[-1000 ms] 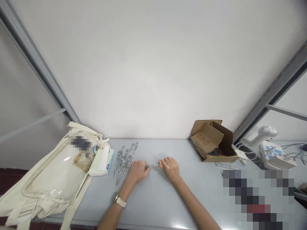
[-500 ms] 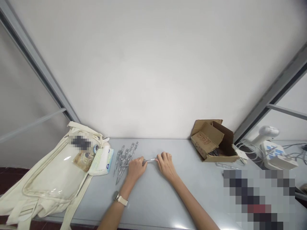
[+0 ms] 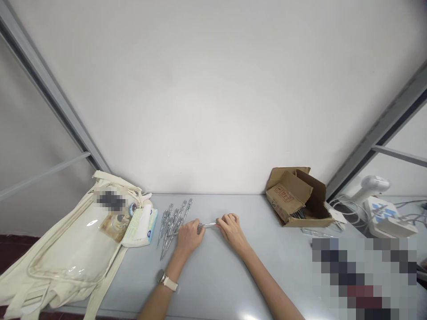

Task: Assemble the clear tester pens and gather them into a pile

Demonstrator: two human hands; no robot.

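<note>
Between my hands, a slim screwdriver (image 3: 210,224) with a shiny metal shaft lies roughly level, just above the table. My left hand (image 3: 190,235) is closed around one end, and a clear, glinting part shows by its thumb. At the other end, the fingers of my right hand (image 3: 230,227) pinch the shaft; its tip is hidden by them. Close on the left of my left hand lies a loose pile of similar screwdrivers (image 3: 169,229) with clear handles and thin metal shafts. A watch (image 3: 167,280) with a pale strap is on my left wrist.
At left lies a cream backpack (image 3: 70,249) with a tissue pack (image 3: 142,226) against it. An open cardboard box (image 3: 288,195) with thin dark items inside stands back right, near clear plastic packaging (image 3: 318,233), cables and a white scanner (image 3: 370,186). Metal posts flank the grey table (image 3: 213,284).
My right hand's fingers have shifted slightly at the screwdriver's end, and the hand has turned a little. My left hand keeps its grip. The view has moved slightly.
</note>
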